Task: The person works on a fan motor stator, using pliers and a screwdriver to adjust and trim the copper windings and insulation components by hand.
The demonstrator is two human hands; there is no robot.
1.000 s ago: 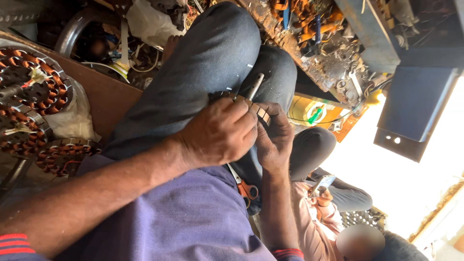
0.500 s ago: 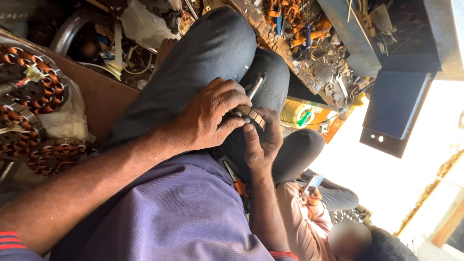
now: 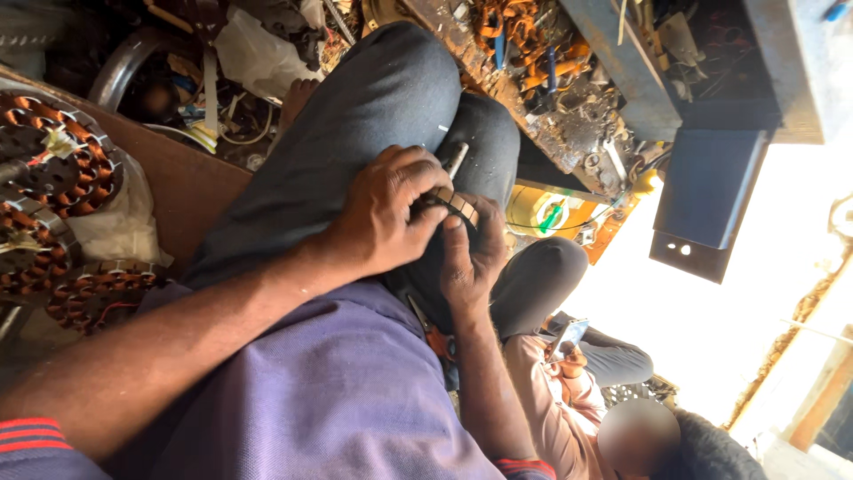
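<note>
On the raised knee in grey trousers (image 3: pixel 373 116): small banded metal ring with copper segments (image 3: pixel 455 204), pinched between both hands. Left hand (image 3: pixel 386 218) grip closed over ring top; right hand (image 3: pixel 471 258) grip closed beneath. Copper-wound motor stators (image 3: pixel 53 169) well apart at left.

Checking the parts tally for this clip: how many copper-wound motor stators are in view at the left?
3: top stator at the upper left edge, middle stator below it, cut off by the frame, bottom stator beside the purple shirt. More may be hidden.

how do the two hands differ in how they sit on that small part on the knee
The left hand lies on top of the small banded part, knuckles up and fingers curled over it; the right hand comes from below, fingers pointing up, thumb on its edge. The left hand hides more of it. Both touch the part.
</note>
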